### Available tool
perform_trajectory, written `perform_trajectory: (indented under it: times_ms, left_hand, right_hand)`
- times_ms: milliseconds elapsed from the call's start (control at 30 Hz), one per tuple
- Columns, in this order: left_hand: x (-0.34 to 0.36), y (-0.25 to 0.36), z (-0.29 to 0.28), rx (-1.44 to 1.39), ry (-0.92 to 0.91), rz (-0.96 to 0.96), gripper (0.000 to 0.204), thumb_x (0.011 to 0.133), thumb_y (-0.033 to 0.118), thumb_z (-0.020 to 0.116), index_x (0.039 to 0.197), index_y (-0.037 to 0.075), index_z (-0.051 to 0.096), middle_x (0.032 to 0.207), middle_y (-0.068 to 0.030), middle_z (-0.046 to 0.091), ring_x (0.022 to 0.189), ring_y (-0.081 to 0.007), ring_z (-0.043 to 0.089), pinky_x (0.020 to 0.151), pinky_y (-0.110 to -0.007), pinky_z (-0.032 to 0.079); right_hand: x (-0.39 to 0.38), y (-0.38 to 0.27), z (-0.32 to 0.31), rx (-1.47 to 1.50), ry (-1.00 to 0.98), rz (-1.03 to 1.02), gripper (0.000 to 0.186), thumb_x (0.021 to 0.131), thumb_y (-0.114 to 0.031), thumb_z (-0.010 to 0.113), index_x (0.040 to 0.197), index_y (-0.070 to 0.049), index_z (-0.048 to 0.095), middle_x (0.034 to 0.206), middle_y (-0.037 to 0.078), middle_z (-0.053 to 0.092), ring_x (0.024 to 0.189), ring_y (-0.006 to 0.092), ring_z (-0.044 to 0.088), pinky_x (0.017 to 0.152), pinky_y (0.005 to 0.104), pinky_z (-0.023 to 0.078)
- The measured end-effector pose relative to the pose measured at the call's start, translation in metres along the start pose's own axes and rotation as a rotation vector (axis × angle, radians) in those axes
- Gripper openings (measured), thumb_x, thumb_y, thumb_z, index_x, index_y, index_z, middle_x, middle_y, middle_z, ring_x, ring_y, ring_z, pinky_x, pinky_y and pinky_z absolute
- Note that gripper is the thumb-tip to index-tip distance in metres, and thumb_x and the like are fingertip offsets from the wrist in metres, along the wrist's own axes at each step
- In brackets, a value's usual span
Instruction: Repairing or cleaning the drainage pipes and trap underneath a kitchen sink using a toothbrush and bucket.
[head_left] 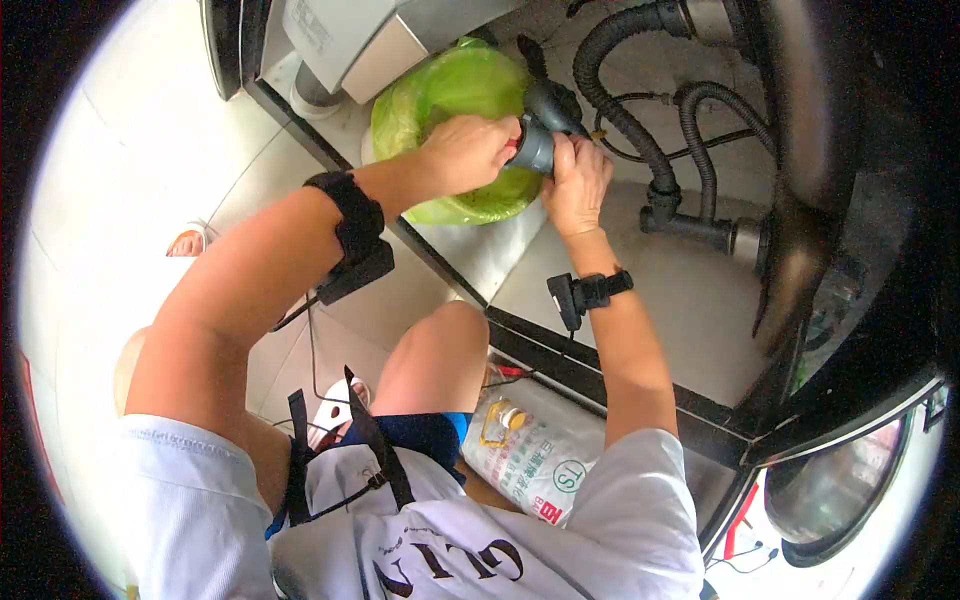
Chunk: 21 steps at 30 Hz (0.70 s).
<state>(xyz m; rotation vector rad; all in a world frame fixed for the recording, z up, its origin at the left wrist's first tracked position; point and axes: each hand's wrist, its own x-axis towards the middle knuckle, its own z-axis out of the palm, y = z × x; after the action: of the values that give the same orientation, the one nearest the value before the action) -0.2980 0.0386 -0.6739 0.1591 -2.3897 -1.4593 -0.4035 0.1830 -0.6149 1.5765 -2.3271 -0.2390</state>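
Note:
Over a bin lined with a bright green plastic bag (465, 85), both my hands meet at a dark grey drain pipe fitting (536, 148). My right hand (578, 185) is closed on the fitting's right side, fingers wrapped over it. At the fitting's left end, my left hand (468, 155) is closed like a fist. A small bit of red shows between its fingers and the pipe; what it holds is hidden. A black pipe elbow (552, 105) runs up and back from the fitting.
Black corrugated hoses (612, 110) curve through the cabinet at the right. A grey box-shaped unit (345, 35) stands at upper left. The cabinet's black front edge (600, 350) crosses before my knees. A large plastic jug (530, 445) with a yellow cap lies beside my leg.

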Motion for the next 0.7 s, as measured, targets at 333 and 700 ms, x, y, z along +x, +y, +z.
perform_trajectory:
  times_ms: [333,700]
  left_hand:
    - [0.007,-0.023,-0.003,-0.275,-0.113,0.031,0.019,0.076,0.011,0.056,0.092,0.003,0.059,0.077,-0.0189,0.058,0.064,-0.0276,0.058,0.06,-0.032,0.045]
    - [-0.002,-0.002,-0.011,-0.041,-0.071,0.117,0.021,0.078,0.018,0.055,0.094,0.005,0.059,0.075,-0.0191,0.057,0.06,-0.0304,0.055,0.056,-0.037,0.043]
  right_hand:
    - [0.0,-0.002,0.003,0.013,-0.008,-0.034,0.058,0.053,-0.001,0.062,0.108,-0.01,0.044,0.092,0.01,0.047,0.088,0.0288,0.044,0.078,0.0418,0.033]
    - [-0.007,-0.002,0.0,0.039,0.005,-0.024,0.05,0.056,-0.001,0.06,0.103,-0.011,0.045,0.091,0.01,0.047,0.086,0.0289,0.045,0.075,0.0424,0.034]
